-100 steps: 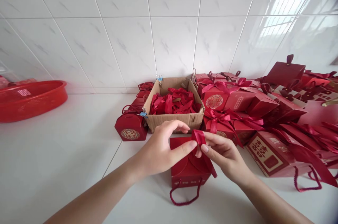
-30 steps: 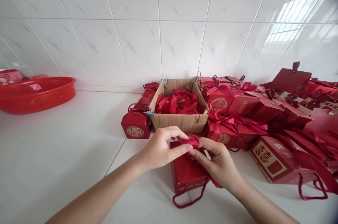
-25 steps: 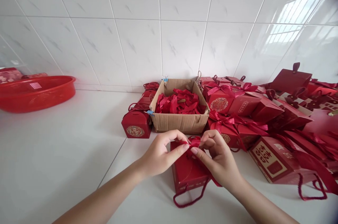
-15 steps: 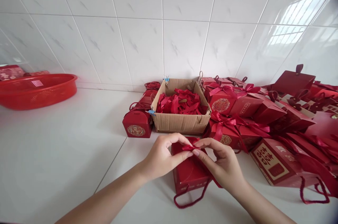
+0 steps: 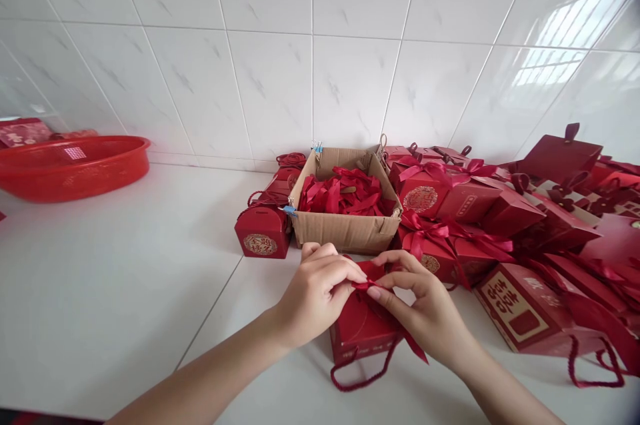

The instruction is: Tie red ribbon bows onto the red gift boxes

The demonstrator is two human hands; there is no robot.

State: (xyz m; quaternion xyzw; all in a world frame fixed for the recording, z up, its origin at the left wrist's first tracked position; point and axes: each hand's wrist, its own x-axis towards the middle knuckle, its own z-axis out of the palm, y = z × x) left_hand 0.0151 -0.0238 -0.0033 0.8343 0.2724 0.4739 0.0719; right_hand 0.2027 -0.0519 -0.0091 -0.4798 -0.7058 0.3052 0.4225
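Note:
A red gift box [image 5: 357, 325] with a dark red rope handle [image 5: 361, 386] lies in front of me, partly covered by my hands. Over its top, my left hand [image 5: 320, 291] is closed in a pinch on a red ribbon [image 5: 369, 283]. Facing it, my right hand [image 5: 420, 301] pinches the same ribbon between thumb and fingers, close to the left fingertips. One loose ribbon tail hangs past the box's right side below my right hand. The exact shape of the ribbon between the fingers is mostly hidden.
Just behind stands a cardboard box [image 5: 345, 231] filled with red ribbons [image 5: 345, 193]. Small red boxes [image 5: 263, 233] line its left side. Many ribboned gift boxes [image 5: 520, 308] crowd the right. A red plastic basin [image 5: 75, 171] sits far left, and a tiled wall [image 5: 270, 91] closes the back.
My left hand has turned over, its fingers now curled closer around the ribbon. The right hand keeps its pinch with fingers slightly shifted. The view has shifted slightly.

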